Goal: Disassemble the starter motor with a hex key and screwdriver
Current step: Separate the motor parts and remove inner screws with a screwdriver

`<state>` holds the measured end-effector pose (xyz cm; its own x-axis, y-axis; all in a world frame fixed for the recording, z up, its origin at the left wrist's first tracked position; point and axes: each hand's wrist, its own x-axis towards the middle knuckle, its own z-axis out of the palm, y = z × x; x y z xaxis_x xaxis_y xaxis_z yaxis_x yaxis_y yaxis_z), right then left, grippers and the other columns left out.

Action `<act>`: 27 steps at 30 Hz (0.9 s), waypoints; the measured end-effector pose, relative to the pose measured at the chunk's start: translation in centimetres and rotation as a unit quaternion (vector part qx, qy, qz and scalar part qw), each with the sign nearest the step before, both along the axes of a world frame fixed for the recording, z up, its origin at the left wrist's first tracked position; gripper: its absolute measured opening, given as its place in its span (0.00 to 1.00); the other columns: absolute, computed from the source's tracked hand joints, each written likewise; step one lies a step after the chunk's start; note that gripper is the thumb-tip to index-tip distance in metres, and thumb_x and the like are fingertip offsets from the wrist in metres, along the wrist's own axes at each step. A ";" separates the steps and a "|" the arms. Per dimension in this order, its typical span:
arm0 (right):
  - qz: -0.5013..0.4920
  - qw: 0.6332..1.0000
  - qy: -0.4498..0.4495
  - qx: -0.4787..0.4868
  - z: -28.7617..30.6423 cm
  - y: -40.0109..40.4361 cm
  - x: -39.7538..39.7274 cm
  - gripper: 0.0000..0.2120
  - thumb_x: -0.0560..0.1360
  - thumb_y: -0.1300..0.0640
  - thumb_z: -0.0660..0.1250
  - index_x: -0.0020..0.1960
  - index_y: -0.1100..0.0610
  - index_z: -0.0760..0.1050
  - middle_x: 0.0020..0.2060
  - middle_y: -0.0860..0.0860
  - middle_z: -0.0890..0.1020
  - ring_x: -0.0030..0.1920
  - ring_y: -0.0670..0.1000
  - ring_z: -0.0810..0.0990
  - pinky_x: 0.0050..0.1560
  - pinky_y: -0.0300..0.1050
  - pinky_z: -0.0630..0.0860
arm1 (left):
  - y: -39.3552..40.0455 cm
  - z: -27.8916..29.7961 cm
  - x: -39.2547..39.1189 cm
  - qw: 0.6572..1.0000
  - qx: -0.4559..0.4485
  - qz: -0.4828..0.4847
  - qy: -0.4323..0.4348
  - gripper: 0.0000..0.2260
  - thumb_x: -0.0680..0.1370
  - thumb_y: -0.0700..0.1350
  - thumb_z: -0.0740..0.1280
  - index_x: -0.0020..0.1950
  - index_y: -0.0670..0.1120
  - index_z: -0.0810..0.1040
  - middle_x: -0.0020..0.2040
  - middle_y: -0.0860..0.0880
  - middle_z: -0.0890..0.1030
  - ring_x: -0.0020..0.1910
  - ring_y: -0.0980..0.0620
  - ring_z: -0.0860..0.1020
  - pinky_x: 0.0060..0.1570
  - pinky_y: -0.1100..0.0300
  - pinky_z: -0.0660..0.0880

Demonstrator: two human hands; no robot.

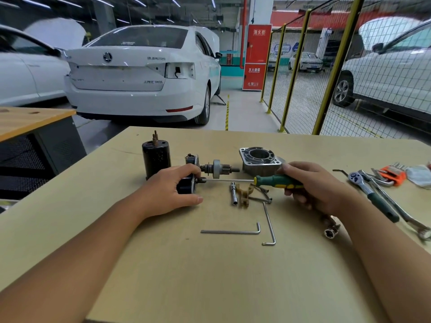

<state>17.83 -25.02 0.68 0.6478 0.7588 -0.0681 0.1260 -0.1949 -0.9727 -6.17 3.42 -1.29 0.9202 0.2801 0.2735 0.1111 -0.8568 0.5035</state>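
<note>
Tabletop — black solenoid (185,185), screwdriver (275,181) tip-in

The left hand (173,187) covers most of the black solenoid part (186,186), so its rear end goes unseen. The screwdriver (256,180) tip vanishes into that part's face; the fastener there is too small to tell. The right hand (312,187) hides the handle's back half. Under the right wrist, a socket (331,230) peeks out, partly hidden.
</note>
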 end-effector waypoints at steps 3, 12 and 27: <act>0.016 0.995 0.042 0.091 -0.3 0.0 0.0 0.17 0.68 0.58 0.76 0.56 0.57 0.80 0.44 0.57 0.81 0.30 0.50 0.71 0.26 0.42 0.70 | 0.0 0.0 0.0 1.000 -0.003 0.001 -0.002 0.22 0.67 0.69 0.71 0.59 0.69 0.72 0.54 0.74 0.73 0.53 0.69 0.74 0.49 0.57 0.74; -0.004 1.000 0.022 0.003 0.0 0.2 0.1 0.15 0.80 0.43 0.66 0.56 0.54 0.81 0.39 0.61 0.83 0.25 0.49 0.69 0.22 0.38 0.66 | -0.1 0.0 0.0 1.000 -0.013 0.003 0.003 0.22 0.67 0.67 0.72 0.59 0.68 0.73 0.52 0.71 0.75 0.51 0.68 0.74 0.47 0.57 0.73; 0.019 0.993 0.074 0.085 -0.5 0.0 0.5 0.14 0.73 0.56 0.74 0.57 0.58 0.80 0.44 0.61 0.79 0.29 0.49 0.69 0.25 0.40 0.68 | 0.2 -0.2 0.1 1.000 0.000 0.003 0.000 0.20 0.72 0.60 0.77 0.59 0.67 0.72 0.51 0.65 0.77 0.51 0.68 0.74 0.47 0.58 0.73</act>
<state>18.34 -25.00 0.22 0.6113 0.7909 -0.0287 -0.0161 -0.0238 -0.9996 -6.07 3.60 -1.50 0.9185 0.2862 0.2729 0.1175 -0.8565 0.5027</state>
